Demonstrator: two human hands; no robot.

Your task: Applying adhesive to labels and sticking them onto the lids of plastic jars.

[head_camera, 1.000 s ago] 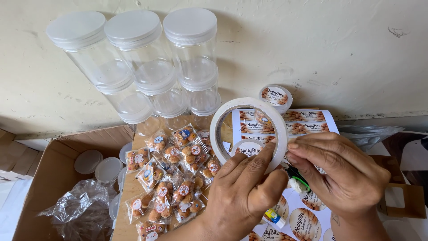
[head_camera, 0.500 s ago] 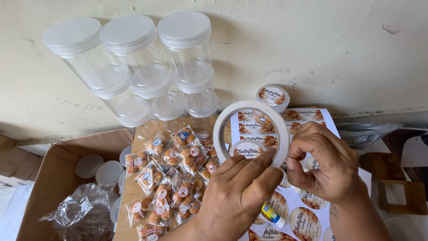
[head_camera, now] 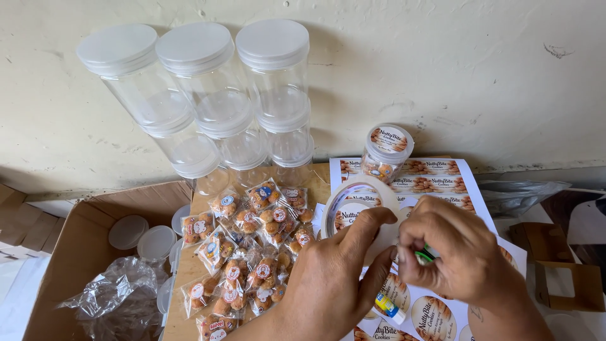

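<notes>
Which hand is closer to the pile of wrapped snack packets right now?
Left. The left hand sits right beside the pile of snack packets, at its right edge; the right hand is farther right, over the sticker sheet.

The right hand [head_camera: 464,256] covers most of a green-tipped thing [head_camera: 424,255], so its kind cannot be told. The left hand [head_camera: 334,278] hides the white lid's [head_camera: 353,205] lower rim, and the cardboard box [head_camera: 69,252] at lower left runs off the frame.
</notes>
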